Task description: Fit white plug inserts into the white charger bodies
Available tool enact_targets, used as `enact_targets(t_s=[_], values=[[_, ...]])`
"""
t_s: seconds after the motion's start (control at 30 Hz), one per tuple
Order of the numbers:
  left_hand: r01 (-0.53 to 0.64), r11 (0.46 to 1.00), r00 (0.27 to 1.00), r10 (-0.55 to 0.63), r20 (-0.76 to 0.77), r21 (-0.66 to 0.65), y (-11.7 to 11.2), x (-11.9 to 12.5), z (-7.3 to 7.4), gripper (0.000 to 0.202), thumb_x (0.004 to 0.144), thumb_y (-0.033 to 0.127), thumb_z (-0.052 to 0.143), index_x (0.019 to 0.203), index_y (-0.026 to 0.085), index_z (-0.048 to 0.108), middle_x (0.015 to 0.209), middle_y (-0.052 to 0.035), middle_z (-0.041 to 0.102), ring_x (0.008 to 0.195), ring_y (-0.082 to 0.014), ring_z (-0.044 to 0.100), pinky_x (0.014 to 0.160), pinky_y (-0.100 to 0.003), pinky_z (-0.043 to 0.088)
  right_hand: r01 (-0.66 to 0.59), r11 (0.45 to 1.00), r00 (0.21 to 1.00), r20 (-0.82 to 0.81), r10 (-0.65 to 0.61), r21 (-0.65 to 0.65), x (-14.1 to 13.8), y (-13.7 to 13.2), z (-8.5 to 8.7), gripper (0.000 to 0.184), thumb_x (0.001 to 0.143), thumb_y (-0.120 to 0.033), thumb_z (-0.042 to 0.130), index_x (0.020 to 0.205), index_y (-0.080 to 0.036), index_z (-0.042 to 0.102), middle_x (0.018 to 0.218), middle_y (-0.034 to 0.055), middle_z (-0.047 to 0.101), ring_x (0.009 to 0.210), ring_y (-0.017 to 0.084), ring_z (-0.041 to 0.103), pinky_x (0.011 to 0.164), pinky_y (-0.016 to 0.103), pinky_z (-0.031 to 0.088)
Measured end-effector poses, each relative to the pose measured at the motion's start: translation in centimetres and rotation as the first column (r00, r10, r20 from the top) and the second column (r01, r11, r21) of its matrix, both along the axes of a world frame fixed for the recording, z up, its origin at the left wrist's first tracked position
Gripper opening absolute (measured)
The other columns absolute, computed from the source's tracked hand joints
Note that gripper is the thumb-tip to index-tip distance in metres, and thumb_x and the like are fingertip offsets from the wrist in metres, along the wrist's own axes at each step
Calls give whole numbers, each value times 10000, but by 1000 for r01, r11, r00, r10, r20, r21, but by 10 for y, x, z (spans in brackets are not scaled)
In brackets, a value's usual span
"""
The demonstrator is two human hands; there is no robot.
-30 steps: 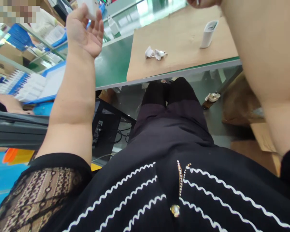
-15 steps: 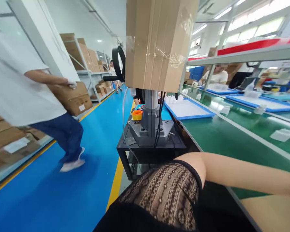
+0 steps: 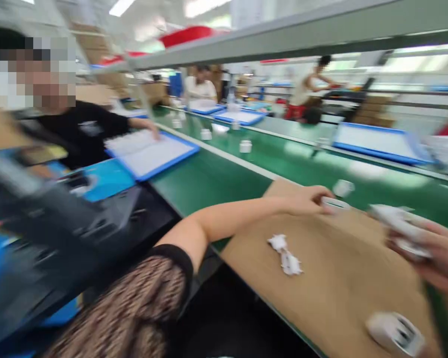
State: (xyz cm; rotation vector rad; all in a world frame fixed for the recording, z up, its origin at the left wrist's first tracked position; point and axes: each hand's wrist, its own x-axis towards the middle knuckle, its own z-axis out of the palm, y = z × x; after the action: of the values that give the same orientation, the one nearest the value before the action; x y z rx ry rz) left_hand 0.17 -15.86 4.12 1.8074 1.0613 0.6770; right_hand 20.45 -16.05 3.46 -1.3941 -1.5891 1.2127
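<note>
My left hand (image 3: 309, 200) reaches across the brown cardboard sheet (image 3: 343, 268), its fingers closed on the edge of a white oval plastic part (image 3: 335, 205). At the right edge, my right hand (image 3: 442, 248) grips a white plastic housing (image 3: 399, 223); blur hides its detail, and I cannot tell whether it is one piece or two. Small white plastic pieces (image 3: 285, 254) lie on the cardboard between my hands and my body. Nearer me rests a white rounded housing (image 3: 395, 333) with dark openings in its end.
Beyond the cardboard runs a green conveyor belt (image 3: 216, 174) carrying several white parts. At the left stand a blurred grey machine base (image 3: 108, 219) and a person in a black shirt (image 3: 85, 129), one hand at a blue-rimmed tray (image 3: 164, 154). A shelf beam (image 3: 283, 37) crosses overhead.
The view has swung right, from the aisle and the box-covered machine to the belt. Both my hands and the white parts have come into sight; the person carrying a carton has left the picture.
</note>
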Motion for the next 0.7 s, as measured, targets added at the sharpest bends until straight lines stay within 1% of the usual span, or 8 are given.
enact_targets(t_s=[0.07,0.1,0.13,0.17,0.3,0.47,0.6,0.7], values=[[51,999,998,-50,-25,20,17,3,-18,327,868,323,734,1149,200,623,1089,-31,697,964,-165,659,824,-289,518,170,978,979,-94,-181,-119,34,-18,-2,499,617,-589,893,839,-195,682,682,18,574,564,122,488,458,248,382],[76,997,997,-76,-33,24,23,1,-26,368,849,363,752,1155,202,627,1127,-34,692,989,-175,653,840,-299,517,211,962,959,-153,-238,-173,40,-22,-3,533,474,-548,945,752,-192,662,604,-4,520,518,97,419,432,238,302],[94,995,995,-93,-46,37,27,-1,-33,382,835,396,763,1141,204,638,1150,-37,689,1018,-185,648,867,-312,513,227,951,942,-201,-269,-209,39,-23,-4,538,389,-489,962,712,-187,655,572,-14,498,505,81,382,430,233,252],[105,993,993,-101,-59,60,28,-4,-40,389,823,420,773,1124,208,649,1163,-37,688,1046,-195,643,895,-328,509,227,947,933,-229,-278,-225,36,-23,-5,520,375,-444,957,717,-181,667,579,-12,511,510,75,377,438,226,231],[152,977,986,-138,-97,153,18,-6,-58,341,803,407,793,1060,216,678,1131,-32,708,1090,-223,630,974,-390,487,234,950,940,-202,-276,-206,19,-20,-9,403,480,-341,875,820,-174,738,653,7,584,525,74,381,446,222,229],[212,965,977,-204,-64,156,14,2,-72,333,785,368,816,1049,212,686,1072,-48,711,1059,-228,623,941,-394,504,306,947,949,-49,-311,-95,16,-30,-15,311,550,-229,763,860,-202,758,726,21,654,547,96,447,451,226,305],[211,965,977,-209,-26,154,16,3,-77,419,722,366,884,1057,207,689,1035,-47,707,1009,-218,614,896,-372,505,256,960,964,-41,-262,-113,19,-33,-18,369,598,-240,763,967,-214,758,765,34,690,539,103,466,446,227,328],[221,969,975,-221,-10,115,16,2,-77,348,772,357,848,1051,210,699,1001,-35,709,982,-203,608,854,-347,498,182,971,981,-37,-190,-155,18,-31,-19,430,585,-301,836,995,-218,740,814,45,703,553,113,482,435,230,337]])
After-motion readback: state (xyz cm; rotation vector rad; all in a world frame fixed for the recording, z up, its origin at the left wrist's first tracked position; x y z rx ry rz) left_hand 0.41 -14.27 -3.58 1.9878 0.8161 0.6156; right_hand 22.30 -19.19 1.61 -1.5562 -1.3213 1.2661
